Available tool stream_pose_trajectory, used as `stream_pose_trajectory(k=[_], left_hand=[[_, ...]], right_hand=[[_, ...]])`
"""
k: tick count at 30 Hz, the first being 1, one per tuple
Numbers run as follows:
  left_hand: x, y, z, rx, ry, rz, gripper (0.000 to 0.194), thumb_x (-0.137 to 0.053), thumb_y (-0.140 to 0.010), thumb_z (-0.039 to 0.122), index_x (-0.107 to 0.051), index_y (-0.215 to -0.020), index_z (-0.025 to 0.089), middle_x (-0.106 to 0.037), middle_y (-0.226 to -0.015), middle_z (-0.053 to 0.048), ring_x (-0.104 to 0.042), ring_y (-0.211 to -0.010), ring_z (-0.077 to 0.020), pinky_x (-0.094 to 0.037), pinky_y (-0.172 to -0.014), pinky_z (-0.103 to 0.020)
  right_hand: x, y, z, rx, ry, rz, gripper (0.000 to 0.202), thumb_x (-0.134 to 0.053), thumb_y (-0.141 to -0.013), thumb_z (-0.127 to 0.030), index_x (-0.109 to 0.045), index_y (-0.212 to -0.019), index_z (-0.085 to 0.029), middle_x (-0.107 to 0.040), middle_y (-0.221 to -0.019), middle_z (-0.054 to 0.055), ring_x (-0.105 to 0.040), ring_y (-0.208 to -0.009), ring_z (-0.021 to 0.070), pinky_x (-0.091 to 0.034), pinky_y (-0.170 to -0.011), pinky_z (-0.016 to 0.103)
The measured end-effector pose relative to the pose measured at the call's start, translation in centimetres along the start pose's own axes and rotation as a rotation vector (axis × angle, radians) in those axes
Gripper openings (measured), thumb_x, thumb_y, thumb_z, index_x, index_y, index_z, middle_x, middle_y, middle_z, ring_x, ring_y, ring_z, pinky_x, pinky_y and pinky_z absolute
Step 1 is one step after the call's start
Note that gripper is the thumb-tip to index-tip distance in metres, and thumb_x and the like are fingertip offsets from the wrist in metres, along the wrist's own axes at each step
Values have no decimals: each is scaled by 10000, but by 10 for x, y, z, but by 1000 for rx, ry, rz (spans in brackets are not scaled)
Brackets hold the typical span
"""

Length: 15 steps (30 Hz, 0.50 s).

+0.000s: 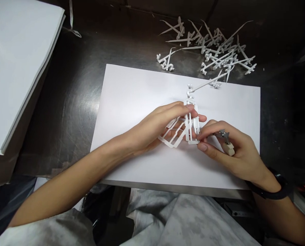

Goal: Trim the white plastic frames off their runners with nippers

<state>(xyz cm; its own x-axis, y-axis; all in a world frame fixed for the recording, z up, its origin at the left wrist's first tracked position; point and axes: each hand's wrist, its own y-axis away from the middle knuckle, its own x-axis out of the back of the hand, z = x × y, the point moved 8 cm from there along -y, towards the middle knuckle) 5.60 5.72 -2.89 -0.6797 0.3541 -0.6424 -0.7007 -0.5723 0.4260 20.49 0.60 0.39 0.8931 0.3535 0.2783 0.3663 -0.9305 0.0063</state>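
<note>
Over a white sheet [142,167], my left hand [168,118] is closed on white plastic frames [192,126]. Some frames stand upright between thumb and fingers; another frame [171,141] slants out under the palm. A white branched stem [206,83] lies just beyond their top end. My right hand [225,147] pinches the lower right corner of the upright frames between thumb and forefinger. A small metal tool [224,135] with a pale block [228,149] rests in the curl of its fingers, partly hidden.
Many white plastic stems [219,51] are heaped on the dark metal table [78,78] behind the sheet. A stack of white sheets [22,61] is at the left. A thin clear strip [72,18] lies near that stack.
</note>
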Motion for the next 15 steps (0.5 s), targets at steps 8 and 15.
stream_pose_trajectory(k=[8, 15], left_hand=[[0, 3, 6, -54, -34, -3, 294, -775, -1043, 475, -695, -1063, 193, -765, -1256, -73, -758, -940, -169, -615, -882, -313], [3, 3, 3, -60, -40, 31, 379, -838, -991, 492, -602, -1113, 222, -770, -1263, -61, -791, -933, -193, -614, -868, -337]], right_hand=[[1, -2, -6, 156, 66, -37, 365, -710, -1064, -49, -746, -1310, -316, -715, -1172, 52, -668, -1038, 296, -518, -878, 424], [7, 0, -13, 325, 469, -61, 372, -598, -1007, -26, -720, -1268, -261, -675, -1104, 77, -585, -898, 297, -426, -781, 455]])
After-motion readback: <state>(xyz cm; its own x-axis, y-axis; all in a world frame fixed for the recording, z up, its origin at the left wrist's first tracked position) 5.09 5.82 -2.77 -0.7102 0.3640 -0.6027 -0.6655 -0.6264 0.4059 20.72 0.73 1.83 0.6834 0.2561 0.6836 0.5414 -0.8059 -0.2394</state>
